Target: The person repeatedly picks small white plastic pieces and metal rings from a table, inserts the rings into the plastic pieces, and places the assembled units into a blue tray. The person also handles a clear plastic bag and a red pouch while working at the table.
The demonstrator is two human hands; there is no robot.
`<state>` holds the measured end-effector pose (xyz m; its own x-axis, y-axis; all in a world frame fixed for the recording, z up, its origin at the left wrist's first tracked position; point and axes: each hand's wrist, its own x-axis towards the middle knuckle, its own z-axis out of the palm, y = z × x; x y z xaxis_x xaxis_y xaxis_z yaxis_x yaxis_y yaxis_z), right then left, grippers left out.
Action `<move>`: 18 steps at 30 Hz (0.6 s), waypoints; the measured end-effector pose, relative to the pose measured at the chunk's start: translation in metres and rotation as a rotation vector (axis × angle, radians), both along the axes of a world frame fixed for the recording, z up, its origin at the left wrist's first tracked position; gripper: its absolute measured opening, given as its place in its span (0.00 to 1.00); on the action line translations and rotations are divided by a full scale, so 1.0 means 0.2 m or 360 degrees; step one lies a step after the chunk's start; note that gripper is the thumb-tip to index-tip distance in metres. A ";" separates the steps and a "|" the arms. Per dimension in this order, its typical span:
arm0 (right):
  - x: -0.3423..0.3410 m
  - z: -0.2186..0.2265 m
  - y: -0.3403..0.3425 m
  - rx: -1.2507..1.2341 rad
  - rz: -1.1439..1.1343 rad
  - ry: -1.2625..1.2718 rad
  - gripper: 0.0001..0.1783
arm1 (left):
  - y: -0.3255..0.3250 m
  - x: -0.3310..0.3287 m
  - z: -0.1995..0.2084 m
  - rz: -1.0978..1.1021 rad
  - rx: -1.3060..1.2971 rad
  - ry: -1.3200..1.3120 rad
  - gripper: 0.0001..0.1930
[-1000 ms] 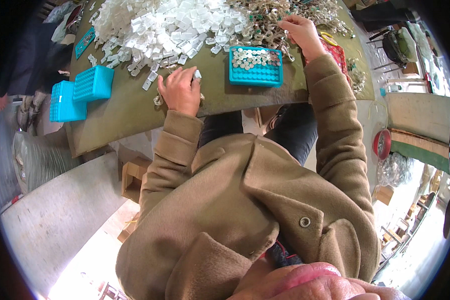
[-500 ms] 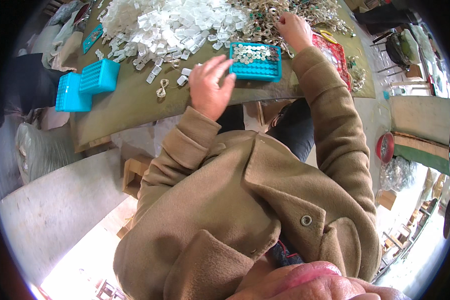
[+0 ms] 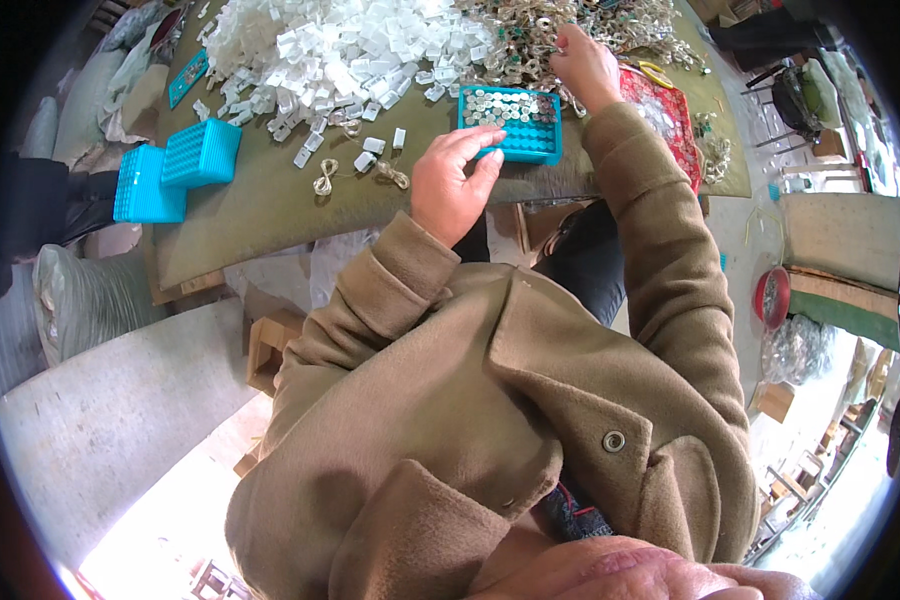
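Note:
My left hand (image 3: 454, 186) rests at the near left corner of a blue ridged tray (image 3: 510, 156), thumb and fingers apart with nothing seen between them. Small round silvery discs (image 3: 515, 106), like button cells, fill the tray's far rows; bare slots show in the near rows. My right hand (image 3: 588, 70) reaches to the near edge of a heap of coiled thin wire bundles (image 3: 520, 50). Its fingers are bent together at the bundles, and what lies in them is hidden.
White translucent plastic cases (image 3: 340, 60) lie heaped at the far left. Two stacks of blue trays (image 3: 200, 153) stand on the left. A red tray (image 3: 682, 130) with yellow-handled pliers (image 3: 656, 73) lies right of my right hand. Loose wire coils (image 3: 325, 178) lie near the front edge.
My left hand has moved right, onto the tray's near left corner, uncovering a wire coil and a white case. My right hand has shifted slightly at the wire heap.

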<state>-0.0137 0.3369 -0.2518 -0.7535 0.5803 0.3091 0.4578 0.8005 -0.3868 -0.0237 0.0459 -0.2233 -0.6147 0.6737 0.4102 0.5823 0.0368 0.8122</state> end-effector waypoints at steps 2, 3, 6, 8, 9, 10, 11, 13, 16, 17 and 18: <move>0.04 -0.01 0.02 -0.0199 0.0010 0.0100 0.14 | 0.00 -0.01 0.00 0.0011 0.0030 -0.0130 0.10; 0.07 -0.01 0.02 -0.0463 0.0016 0.0216 0.14 | 0.01 -0.02 0.00 0.0017 0.0048 -0.0206 0.09; 0.14 0.05 0.00 -0.1230 0.0098 0.0498 0.12 | 0.04 -0.03 0.03 -0.0164 -0.0017 -0.0751 0.12; 0.20 0.13 -0.04 -0.1671 0.0145 0.0704 0.13 | 0.08 -0.05 0.06 -0.0226 0.0039 -0.0947 0.14; 0.22 0.18 -0.08 -0.1638 0.0223 0.0768 0.13 | 0.11 -0.05 0.07 -0.0278 0.0113 -0.1038 0.15; 0.25 0.23 -0.12 -0.1583 0.0288 0.0734 0.12 | 0.13 -0.05 0.09 -0.0282 0.0158 -0.1010 0.16; 0.27 0.28 -0.17 -0.1530 0.0368 0.0702 0.11 | 0.16 -0.05 0.10 -0.0304 0.0248 -0.0973 0.18; 0.32 0.35 -0.27 -0.1459 0.0564 0.0671 0.09 | 0.22 -0.03 0.12 -0.0356 0.0430 -0.0958 0.19; 0.36 0.41 -0.41 -0.1514 0.0691 0.0620 0.10 | 0.26 0.01 0.14 -0.0417 0.0522 -0.1331 0.18; 0.37 0.41 -0.45 -0.1604 0.0603 0.0620 0.10 | 0.25 0.01 0.14 -0.0428 0.0464 -0.1413 0.14; 0.38 0.41 -0.47 -0.1617 0.0616 0.0620 0.10 | 0.24 0.02 0.14 -0.0392 0.0395 -0.1441 0.12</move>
